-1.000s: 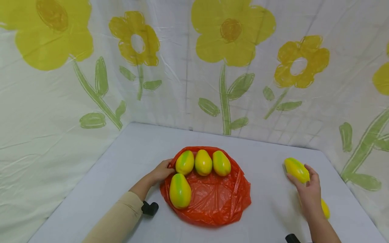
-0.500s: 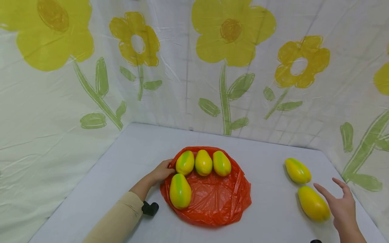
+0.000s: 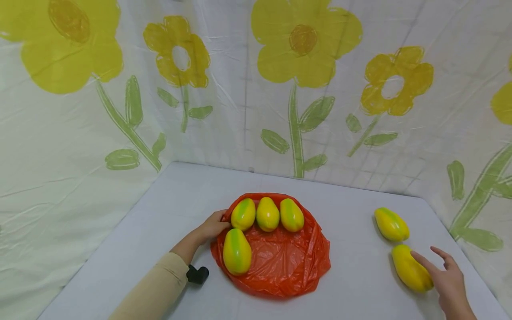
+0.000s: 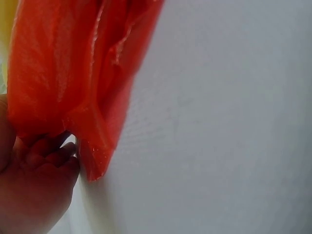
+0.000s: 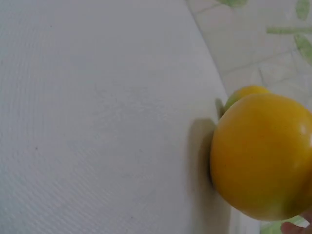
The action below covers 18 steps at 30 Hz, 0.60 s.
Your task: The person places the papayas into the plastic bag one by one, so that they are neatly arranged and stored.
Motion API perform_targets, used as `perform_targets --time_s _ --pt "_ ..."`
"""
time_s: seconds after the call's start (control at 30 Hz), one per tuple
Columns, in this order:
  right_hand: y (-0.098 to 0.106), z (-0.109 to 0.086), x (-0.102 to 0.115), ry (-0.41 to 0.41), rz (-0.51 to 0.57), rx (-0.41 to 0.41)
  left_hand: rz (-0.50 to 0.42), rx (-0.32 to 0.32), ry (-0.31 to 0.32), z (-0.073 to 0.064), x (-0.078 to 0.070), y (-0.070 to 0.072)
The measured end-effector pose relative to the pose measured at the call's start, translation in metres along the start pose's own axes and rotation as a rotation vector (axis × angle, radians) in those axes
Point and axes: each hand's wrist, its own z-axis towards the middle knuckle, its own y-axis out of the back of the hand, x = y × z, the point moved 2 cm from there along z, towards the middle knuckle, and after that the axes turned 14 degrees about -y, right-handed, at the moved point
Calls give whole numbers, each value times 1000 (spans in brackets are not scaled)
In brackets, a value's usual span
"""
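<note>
My left hand [image 3: 214, 226] grips the left rim of a red plastic bag [image 3: 280, 266], which lies spread open on the table. In the left wrist view the fingers [image 4: 46, 156] curl beneath the bag's red film [image 4: 53, 73]. Inside the bag, three yellow papayas with green stripes, one of them the middle papaya [image 3: 268, 214], line the far side, and another papaya [image 3: 237, 252] lies at the left. At the right, my right hand [image 3: 450, 284] is spread beside the nearer loose papaya [image 3: 410, 269], thumb over its edge; contact is unclear. Beyond it lies a second loose papaya [image 3: 392, 225].
A white table [image 3: 352, 249] carries everything. Behind it hangs a curtain [image 3: 224, 146] printed with yellow flowers. A black wrist piece [image 3: 198, 274] sits under my left forearm.
My right hand has let go of the farther loose papaya, drawn back to the right, then come down beside the nearer one. My left hand and the bag have stayed put.
</note>
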Motion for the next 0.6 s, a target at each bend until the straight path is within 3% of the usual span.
perform_targets --time_s 0.23,0.6 --pt "-7 4 -7 -3 -36 45 -3 -4 -2 0 -1 -1" --pt "-15 12 -12 -11 -29 40 -11 3 -3 0 -2 -1"
